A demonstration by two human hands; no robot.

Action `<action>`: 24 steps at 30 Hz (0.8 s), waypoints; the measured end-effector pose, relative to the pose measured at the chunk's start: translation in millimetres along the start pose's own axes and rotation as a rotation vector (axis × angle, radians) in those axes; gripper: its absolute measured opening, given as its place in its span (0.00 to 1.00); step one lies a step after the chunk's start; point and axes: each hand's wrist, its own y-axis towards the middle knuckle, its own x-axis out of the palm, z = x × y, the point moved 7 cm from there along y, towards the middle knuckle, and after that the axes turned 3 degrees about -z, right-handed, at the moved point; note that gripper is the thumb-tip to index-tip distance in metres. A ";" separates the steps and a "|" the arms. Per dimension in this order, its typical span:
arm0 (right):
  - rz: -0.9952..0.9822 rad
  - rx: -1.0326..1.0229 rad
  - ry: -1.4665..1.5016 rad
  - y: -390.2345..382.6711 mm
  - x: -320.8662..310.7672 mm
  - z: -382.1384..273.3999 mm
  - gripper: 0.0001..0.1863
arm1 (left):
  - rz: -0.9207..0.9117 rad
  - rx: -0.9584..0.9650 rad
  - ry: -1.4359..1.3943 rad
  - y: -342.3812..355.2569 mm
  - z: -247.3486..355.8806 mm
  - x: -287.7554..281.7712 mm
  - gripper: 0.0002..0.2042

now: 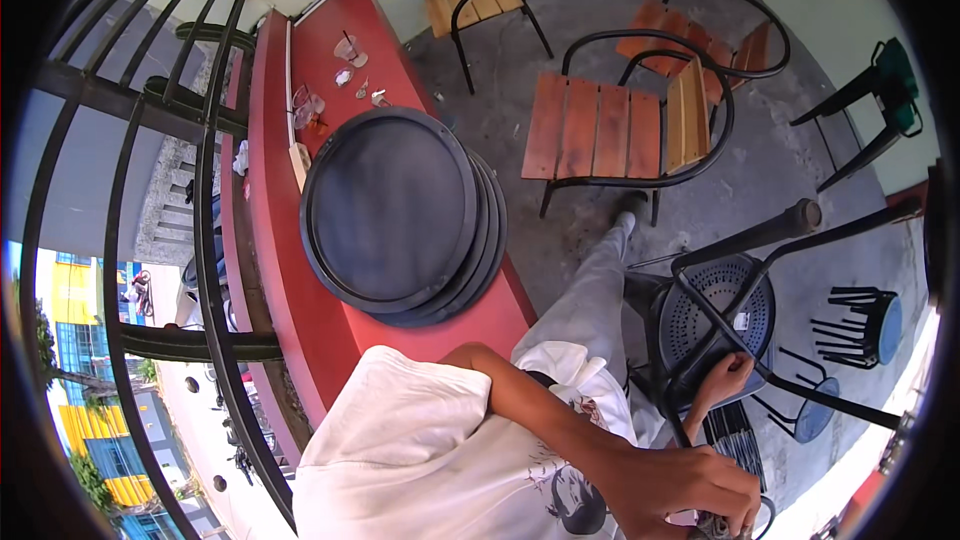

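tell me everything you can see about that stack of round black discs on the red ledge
The stack of round black discs sits on the red ledge, which supports it. The top disc looks like dull plastic or coated metal, with a raised rim around a broad, faintly smudged face turned upward. Several others sit beneath, their edges showing to the right and below; the exact count is unclear. No hand touches it.

Left fingers (741, 488) clasp greyish item (714, 526); right fingers (738, 364) near black stool (686, 324).
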 end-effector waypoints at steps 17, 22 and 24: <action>0.115 0.076 0.038 0.1 -7.6 -17.4 0.04 | -0.632 -0.306 -0.063 22.6 -14.8 -7.6 0.15; 0.094 0.095 0.057 -1.7 -9.4 -13.9 0.05 | -0.640 -0.420 -0.146 16.3 -17.7 6.0 0.20; 0.077 0.090 0.061 -1.8 -9.0 -14.6 0.06 | -0.639 -0.399 -0.157 10.3 -21.6 10.4 0.21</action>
